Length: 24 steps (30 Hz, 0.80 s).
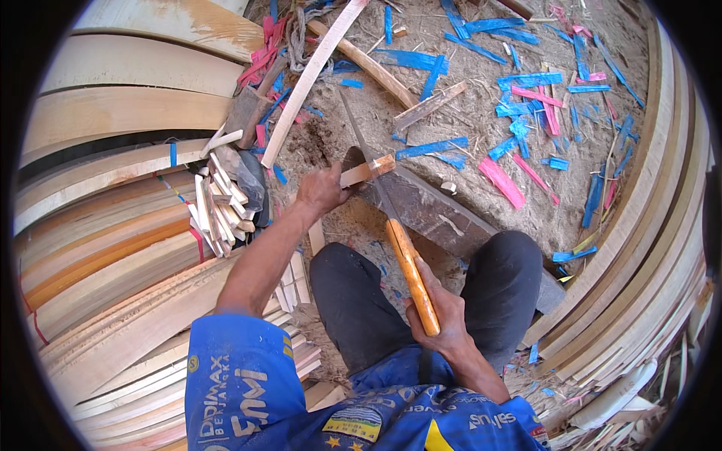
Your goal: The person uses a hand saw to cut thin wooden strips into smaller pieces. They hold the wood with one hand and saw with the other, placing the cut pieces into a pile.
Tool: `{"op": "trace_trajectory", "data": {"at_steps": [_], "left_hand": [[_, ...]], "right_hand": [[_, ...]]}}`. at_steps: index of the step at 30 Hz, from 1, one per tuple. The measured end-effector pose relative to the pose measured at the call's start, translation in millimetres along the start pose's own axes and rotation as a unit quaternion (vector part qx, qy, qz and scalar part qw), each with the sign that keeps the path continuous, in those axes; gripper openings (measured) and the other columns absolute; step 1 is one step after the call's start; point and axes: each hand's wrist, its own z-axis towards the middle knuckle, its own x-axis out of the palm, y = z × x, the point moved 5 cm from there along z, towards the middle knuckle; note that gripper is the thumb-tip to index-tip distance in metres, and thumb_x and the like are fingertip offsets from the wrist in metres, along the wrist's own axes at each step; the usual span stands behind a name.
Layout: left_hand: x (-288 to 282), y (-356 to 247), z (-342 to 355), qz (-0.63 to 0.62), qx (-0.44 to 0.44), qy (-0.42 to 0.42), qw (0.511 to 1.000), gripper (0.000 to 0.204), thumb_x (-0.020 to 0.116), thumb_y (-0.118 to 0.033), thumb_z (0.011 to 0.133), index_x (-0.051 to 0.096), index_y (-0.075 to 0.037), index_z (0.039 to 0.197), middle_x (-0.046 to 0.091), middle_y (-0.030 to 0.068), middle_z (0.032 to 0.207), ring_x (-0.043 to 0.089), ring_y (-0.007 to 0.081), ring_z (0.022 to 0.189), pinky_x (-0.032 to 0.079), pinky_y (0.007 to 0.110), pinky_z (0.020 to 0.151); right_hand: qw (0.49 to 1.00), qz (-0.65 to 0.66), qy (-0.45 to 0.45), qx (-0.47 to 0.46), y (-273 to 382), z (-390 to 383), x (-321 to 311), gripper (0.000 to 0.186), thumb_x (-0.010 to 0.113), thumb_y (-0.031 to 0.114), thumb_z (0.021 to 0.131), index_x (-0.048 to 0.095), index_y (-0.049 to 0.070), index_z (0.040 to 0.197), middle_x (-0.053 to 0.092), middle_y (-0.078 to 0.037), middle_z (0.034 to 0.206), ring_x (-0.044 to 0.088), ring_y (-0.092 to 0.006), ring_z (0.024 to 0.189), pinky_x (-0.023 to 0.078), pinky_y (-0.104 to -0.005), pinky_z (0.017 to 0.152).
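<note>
My left hand [323,189] is closed around a short wooden piece [355,176], whose far end points right over a dark, worn beam [444,214]. In my right hand [440,310] is a long knife [411,267] with a glossy orange-brown wooden handle. Its narrow, pointed blade runs up and to the left, crossing the wooden piece near its free end. How deep the edge sits in the wood, I cannot tell. The beam lies slanted on the ground in front of my bent knees.
Stacked boards [113,248] fill the left side, with a pile of short sticks [218,207] beside them. Long curved planks [639,225] line the right. Blue strips [526,80] and pink strips [502,182] litter the sandy ground. A long pale slat [312,75] lies ahead.
</note>
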Motion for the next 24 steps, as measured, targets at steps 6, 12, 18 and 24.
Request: {"op": "trace_trajectory", "data": {"at_steps": [6, 12, 18, 24], "left_hand": [[9.2, -1.2, 1.9, -0.035, -0.04, 0.0, 0.999, 0.06, 0.073, -0.051, 0.08, 0.054, -0.005, 0.114, 0.069, 0.0223, 0.08, 0.069, 0.0407, 0.071, 0.054, 0.05, 0.062], [-7.6, 3.0, 3.6, -0.143, -0.031, -0.067, 0.987, 0.075, 0.049, -0.07, 0.088, 0.058, 0.0, 0.115, 0.068, 0.0279, 0.085, 0.068, 0.045, 0.087, 0.051, 0.055, 0.079], [-16.0, -11.3, 41.1, -0.122, -0.222, -0.03, 0.967, 0.07, 0.032, -0.058, 0.098, 0.071, 0.0, 0.099, 0.066, 0.032, 0.094, 0.064, 0.0482, 0.094, 0.049, 0.055, 0.085], [-20.0, -16.5, 37.9, -0.111, -0.267, -0.087, 0.953, 0.063, 0.033, -0.048, 0.099, 0.074, -0.001, 0.093, 0.067, 0.0308, 0.092, 0.066, 0.0475, 0.089, 0.05, 0.054, 0.082]], "right_hand": [[0.999, -0.033, 0.006, -0.028, -14.0, 12.2, -0.8, 0.068, 0.065, -0.003, 0.069, 0.052, -0.005, 0.135, 0.068, -0.018, 0.084, 0.069, -0.0311, 0.072, 0.055, -0.0359, 0.068], [1.0, -0.003, 0.007, -0.016, -45.8, 16.1, -15.5, 0.066, 0.065, -0.001, 0.069, 0.054, -0.001, 0.135, 0.067, -0.017, 0.083, 0.069, -0.0307, 0.07, 0.055, -0.0348, 0.069], [0.999, 0.002, 0.007, -0.044, -53.9, 23.5, -5.7, 0.069, 0.065, -0.001, 0.069, 0.053, -0.001, 0.136, 0.066, -0.017, 0.082, 0.067, -0.032, 0.07, 0.054, -0.0373, 0.069], [0.997, -0.013, 0.042, -0.059, -39.3, 35.1, -9.8, 0.072, 0.065, 0.002, 0.07, 0.049, 0.002, 0.14, 0.066, -0.019, 0.084, 0.066, -0.0359, 0.072, 0.054, -0.0389, 0.071]]}}
